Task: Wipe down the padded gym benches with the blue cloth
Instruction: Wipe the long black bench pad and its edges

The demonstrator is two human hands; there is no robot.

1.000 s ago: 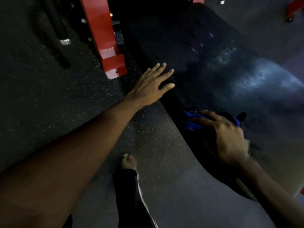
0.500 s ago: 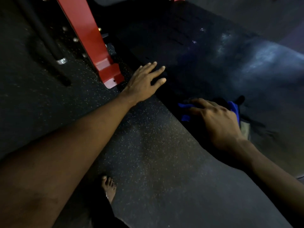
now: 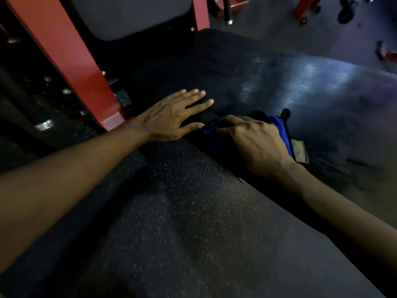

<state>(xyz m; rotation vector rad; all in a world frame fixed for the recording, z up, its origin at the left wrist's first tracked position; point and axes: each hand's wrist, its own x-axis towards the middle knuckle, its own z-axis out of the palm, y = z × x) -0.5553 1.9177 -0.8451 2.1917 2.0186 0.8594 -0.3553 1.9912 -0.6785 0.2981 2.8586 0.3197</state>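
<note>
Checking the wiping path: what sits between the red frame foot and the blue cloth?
Head view: the left hand lies flat, fingers on the black bench pad, between the red frame foot and the blue cloth gripped by the right hand.

cloth point(image 3: 281, 132) on bench point(image 3: 300, 93), frame point(image 3: 71, 61) left

Glossy bench pad point(image 3: 300, 87), speckled rubbery floor point(image 3: 182, 211)

I see the black padded bench point(image 3: 290, 87) running from 12 o'clock toward 3 o'clock, its surface shining under the light. The blue cloth point(image 3: 280, 127) lies bunched near its closer edge at about 3 o'clock, mostly covered by my right hand point(image 3: 251, 143).
</note>
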